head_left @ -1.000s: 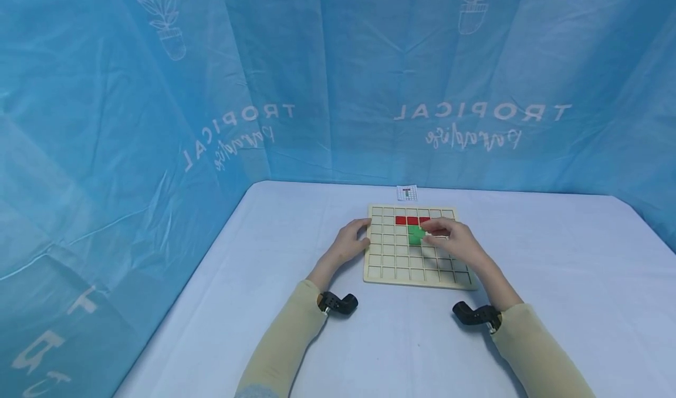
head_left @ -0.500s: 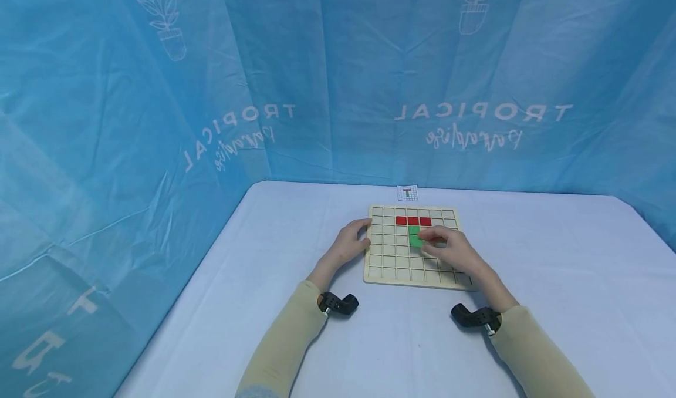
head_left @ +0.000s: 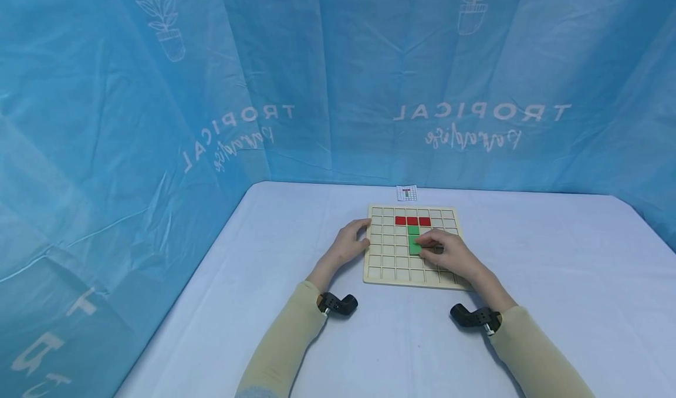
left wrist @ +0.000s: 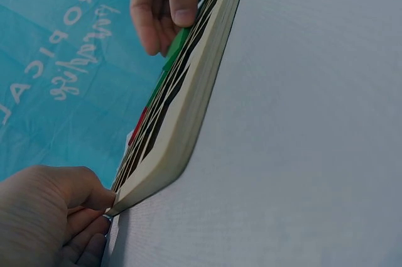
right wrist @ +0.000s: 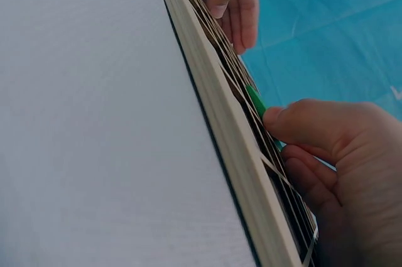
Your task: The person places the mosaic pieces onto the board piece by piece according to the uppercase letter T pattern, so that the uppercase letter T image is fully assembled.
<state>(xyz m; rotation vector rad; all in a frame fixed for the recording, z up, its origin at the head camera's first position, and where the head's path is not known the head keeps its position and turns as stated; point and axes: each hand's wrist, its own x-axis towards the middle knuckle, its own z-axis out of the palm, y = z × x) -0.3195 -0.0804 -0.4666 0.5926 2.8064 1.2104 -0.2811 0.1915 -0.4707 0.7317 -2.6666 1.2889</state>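
Note:
A pale wooden grid board (head_left: pixel 389 272) lies on the white table. Three red tiles (head_left: pixel 412 221) form a row in its upper part, and a green tile (head_left: pixel 413 230) sits below the middle one. My right hand (head_left: pixel 449 254) pinches another green tile (head_left: pixel 415 249) between thumb and fingers, lower in the same column. In the left wrist view this held green tile (left wrist: pixel 176 49) stands slightly raised from the grid. My left hand (head_left: pixel 348 242) rests against the board's left edge, thumb and forefinger spread apart and touching it.
Behind the board lies a small card (head_left: pixel 406 193) printed with a grid and a red and green T shape. Blue printed cloth (head_left: pixel 359 151) hangs along the table's back and left sides. Black camera mounts (head_left: pixel 338 304) sit on both wrists.
My right hand has moved slightly down the board with the green tile, uncovering the right red tile and the upper green tile. My left hand stays at the left edge.

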